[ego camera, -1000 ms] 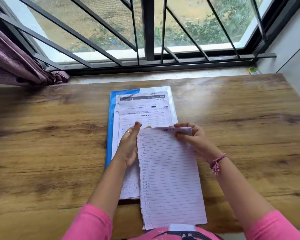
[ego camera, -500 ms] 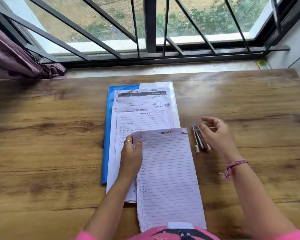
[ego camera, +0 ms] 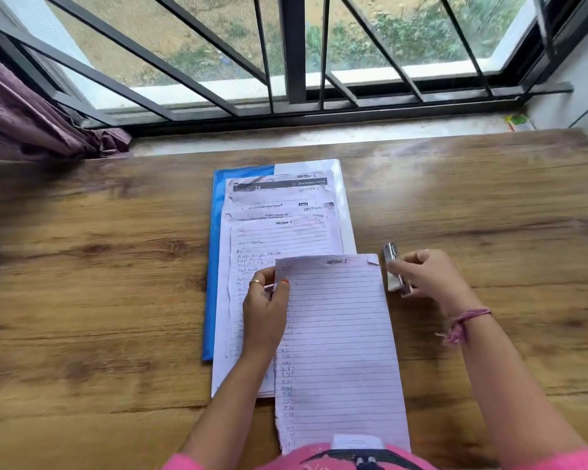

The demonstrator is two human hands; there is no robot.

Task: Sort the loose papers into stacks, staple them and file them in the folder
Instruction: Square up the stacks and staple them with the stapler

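The right hand's fingers point(ego camera: 396, 268) curl round a small metal stapler point(ego camera: 395, 269) lying on the worktop point(ego camera: 99, 283), just at three o'clock of the lined sheets point(ego camera: 340, 351). The left hand point(ego camera: 265, 310) pinches those sheets at their upper left corner, thumb on top. Behind, at twelve o'clock, more papers point(ego camera: 279, 212) lie stacked on the blue folder point(ego camera: 213, 266). To staple well, I judge the edges should be squared first, the corner held flat, then the stapler slid fully over it.
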